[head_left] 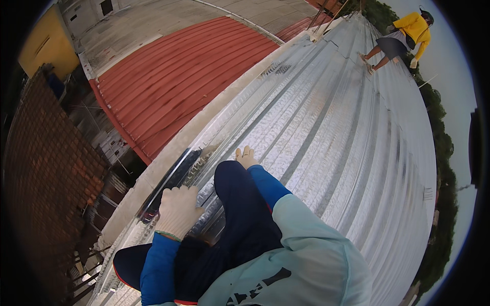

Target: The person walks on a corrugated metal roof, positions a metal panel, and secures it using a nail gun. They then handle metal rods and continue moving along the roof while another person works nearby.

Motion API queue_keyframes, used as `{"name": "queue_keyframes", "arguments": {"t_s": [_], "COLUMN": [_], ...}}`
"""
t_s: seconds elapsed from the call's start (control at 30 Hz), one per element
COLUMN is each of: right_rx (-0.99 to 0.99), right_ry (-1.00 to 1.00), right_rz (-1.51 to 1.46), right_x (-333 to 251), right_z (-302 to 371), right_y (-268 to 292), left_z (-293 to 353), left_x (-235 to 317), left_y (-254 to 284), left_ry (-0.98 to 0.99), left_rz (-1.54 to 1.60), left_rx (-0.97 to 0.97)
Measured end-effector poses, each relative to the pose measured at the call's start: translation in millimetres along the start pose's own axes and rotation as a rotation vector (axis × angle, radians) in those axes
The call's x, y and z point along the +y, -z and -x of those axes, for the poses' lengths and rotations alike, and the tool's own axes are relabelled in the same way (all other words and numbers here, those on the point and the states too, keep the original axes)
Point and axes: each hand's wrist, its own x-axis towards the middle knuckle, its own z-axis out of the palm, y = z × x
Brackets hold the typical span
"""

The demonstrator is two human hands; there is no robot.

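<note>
Currently, one silver metal roof [332, 158] lies right of one red roof [178, 76]. One gloved left hand [178, 208] is near silver edge; cannot tell if fingers grip. One right hand [247, 157] rests on sheet, fingers extended. One co-worker [395, 41], yellow top, stands farther up.

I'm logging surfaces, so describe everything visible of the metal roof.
The metal roof is silvery and shiny, seemingly sheet metal, with long parallel ribs running into the distance and fine ripples between them. The right hand appears to rest on it; the left hand is near its left edge, contact unclear. A person in yellow stands farther along it.
</note>
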Motion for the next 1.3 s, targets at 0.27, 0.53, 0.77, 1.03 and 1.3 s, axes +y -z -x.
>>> {"name": "queue_keyframes", "arguments": {"t_s": [0.27,0.53,0.77,1.03,1.3], "right_rx": [0.077,-0.051,-0.132,-0.206,-0.572], "right_ry": [0.053,0.098,0.117,0.112,0.133], "right_rz": [0.073,0.045,0.173,0.230,-0.100], "right_x": [8.3,-10.8,-15.5,-25.2,-81.4], "right_z": [-5.0,16.5,14.0,19.1,31.6], "right_y": [5.2,43.3,46.5,74.0,109.3], "left_z": [0.6,-1.5,-28.9,-26.5,48.5], "left_x": [10.8,17.5,0.3,6.1,33.2], "left_y": [15.0,40.7,20.8,5.5,-22.4], "left_ry": [-0.021,-0.096,-0.123,-0.100,0.177], "left_rz": [0.020,0.125,0.212,0.259,0.662], "left_rx": [-0.005,-0.086,-0.135,-0.277,-0.406]}}
